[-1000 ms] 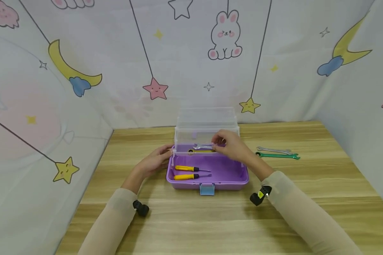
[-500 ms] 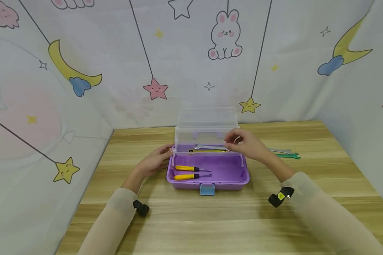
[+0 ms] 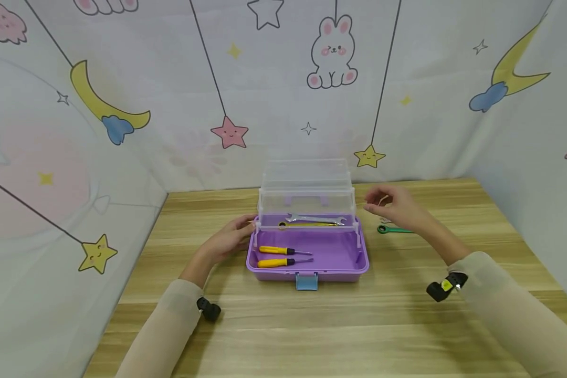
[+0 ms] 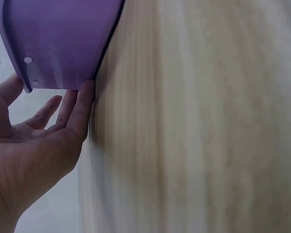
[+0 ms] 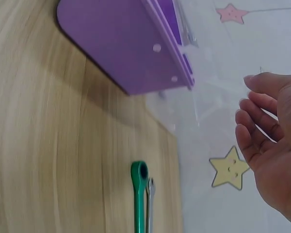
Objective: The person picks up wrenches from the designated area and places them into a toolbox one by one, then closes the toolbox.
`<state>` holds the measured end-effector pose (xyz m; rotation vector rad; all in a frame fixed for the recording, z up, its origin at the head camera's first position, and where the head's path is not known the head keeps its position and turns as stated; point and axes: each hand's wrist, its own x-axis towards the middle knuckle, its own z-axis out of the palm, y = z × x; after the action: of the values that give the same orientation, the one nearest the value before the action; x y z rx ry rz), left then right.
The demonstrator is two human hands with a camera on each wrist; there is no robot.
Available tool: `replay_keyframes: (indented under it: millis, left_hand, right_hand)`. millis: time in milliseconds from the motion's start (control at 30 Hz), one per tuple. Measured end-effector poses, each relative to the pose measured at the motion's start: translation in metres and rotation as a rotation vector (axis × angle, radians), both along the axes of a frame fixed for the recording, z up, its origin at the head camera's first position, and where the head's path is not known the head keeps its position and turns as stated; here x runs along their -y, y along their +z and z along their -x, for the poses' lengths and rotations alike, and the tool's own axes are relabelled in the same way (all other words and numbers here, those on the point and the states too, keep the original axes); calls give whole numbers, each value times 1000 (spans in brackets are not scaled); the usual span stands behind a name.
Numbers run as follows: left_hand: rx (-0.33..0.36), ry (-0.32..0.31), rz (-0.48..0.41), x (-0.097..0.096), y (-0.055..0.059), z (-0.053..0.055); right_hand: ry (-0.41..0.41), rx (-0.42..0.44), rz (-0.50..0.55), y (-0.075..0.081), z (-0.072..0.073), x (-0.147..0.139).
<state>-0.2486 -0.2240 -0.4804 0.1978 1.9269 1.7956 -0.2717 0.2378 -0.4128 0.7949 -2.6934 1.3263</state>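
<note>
A purple toolbox [image 3: 307, 275] stands open on the table in the head view. My left hand [image 3: 228, 240] touches its left end; in the left wrist view the straight fingers [image 4: 81, 109] lie against the wall and the thumb is at the rim. A silver wrench [image 3: 314, 219] and a yellow wrench [image 3: 307, 225] lie toward the back of the box. Two yellow-handled screwdrivers [image 3: 274, 262] lie at its front left. My right hand [image 3: 399, 207] hovers right of the box, holding nothing, fingers loosely bent. Below it are a green wrench [image 3: 396, 230] and a partly hidden silver wrench [image 5: 151, 204].
The clear lid [image 3: 307, 176] is raised behind the toolbox. A blue latch [image 3: 307, 282] hangs at the box's front. Printed white cloth [image 3: 283, 94] encloses the back and sides of the wooden table [image 3: 302, 331].
My right hand has let go of the silver wrench in the box and moved right, over the wrenches on the table. The left hand stays at the box's left end.
</note>
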Motion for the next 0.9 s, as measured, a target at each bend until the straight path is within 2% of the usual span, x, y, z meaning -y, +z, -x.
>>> replay_keyframes:
  millis: [300, 600, 900]
  left_hand:
    - [8, 6, 5, 0, -4, 0]
    - [14, 12, -11, 1, -3, 0]
    - [11, 16, -6, 2, -3, 2]
  right_hand:
    - [-77, 18, -52, -15, 7, -29]
    - [-136, 44, -106, -25, 9, -50]
    - [-176, 21, -142, -42, 14, -68]
